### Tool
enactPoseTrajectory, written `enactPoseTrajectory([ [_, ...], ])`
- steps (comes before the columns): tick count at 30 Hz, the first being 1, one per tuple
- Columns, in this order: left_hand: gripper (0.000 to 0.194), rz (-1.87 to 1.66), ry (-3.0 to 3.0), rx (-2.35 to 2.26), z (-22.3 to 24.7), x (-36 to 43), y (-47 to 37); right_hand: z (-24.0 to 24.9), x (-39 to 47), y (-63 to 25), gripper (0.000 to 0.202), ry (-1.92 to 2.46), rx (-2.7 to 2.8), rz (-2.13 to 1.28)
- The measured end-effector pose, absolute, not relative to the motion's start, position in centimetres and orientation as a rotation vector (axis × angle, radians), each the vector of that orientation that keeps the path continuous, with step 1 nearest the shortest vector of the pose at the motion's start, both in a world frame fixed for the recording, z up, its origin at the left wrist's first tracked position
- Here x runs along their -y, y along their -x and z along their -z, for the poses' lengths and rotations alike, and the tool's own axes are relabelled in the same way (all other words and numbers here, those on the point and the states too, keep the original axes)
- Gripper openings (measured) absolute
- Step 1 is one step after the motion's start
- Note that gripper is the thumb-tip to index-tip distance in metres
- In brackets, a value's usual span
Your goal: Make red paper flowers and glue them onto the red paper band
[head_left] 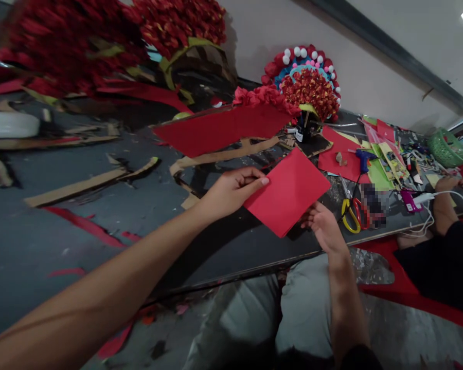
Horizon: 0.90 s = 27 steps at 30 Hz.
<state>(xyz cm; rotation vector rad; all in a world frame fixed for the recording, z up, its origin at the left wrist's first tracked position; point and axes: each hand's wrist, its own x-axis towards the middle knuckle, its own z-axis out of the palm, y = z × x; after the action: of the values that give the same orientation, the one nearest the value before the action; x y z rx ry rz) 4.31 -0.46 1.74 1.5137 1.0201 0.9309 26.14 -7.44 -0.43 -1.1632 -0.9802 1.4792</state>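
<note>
A folded or stacked rectangle of red paper point(289, 191) is held tilted above the dark table point(224, 246). My left hand point(235, 191) pinches its left corner, thumb on top and the other fingers curled. At the lower right edge is my right hand point(321, 223), its fingers bent and partly hidden behind the sheet. Behind the paper lies a long red-covered panel point(224, 129) with red ruffles at one end. Yellow-handled scissors point(350, 216) rest to the right of my right hand.
Brown cardboard strips point(81, 186) and red scraps litter the left side. Red flower-like clusters point(181, 25) stand at the back, with a round decorated piece point(310, 85). A blue glue gun point(364, 158), a green basket point(449, 146) and another person's arm point(446, 203) are to the right.
</note>
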Motion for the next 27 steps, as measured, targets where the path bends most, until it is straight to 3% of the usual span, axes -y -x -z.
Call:
enactPoseTrajectory([
  [4, 0.039, -0.791, -1.504, -0.932, -1.1, 0.6, -4.7, 0.6, 7.5, -25.5, 0.030, 1.369, 1.051, -1.250],
  [12, 0.038, -0.753, -1.682, -0.937, 0.8, -0.8, -3.8, 0.7, 6.7, -26.2, 0.031, 1.510, 1.465, -1.045],
  [17, 0.023, -0.638, -2.081, -0.875, 1.6, -1.5, -3.3, 0.7, 4.8, -27.5, 0.021, 1.551, 1.955, -0.753],
  [20, 0.022, -0.601, -2.266, -0.788, 1.6, -1.5, -3.3, 0.4, 4.1, -28.3, 0.035, 1.398, 2.257, -0.634],
  [27, 0.038, -0.486, -2.486, -0.685, 0.3, -0.5, -3.0, -1.0, 3.8, -29.4, 0.047, 1.105, 2.872, -0.233],
])
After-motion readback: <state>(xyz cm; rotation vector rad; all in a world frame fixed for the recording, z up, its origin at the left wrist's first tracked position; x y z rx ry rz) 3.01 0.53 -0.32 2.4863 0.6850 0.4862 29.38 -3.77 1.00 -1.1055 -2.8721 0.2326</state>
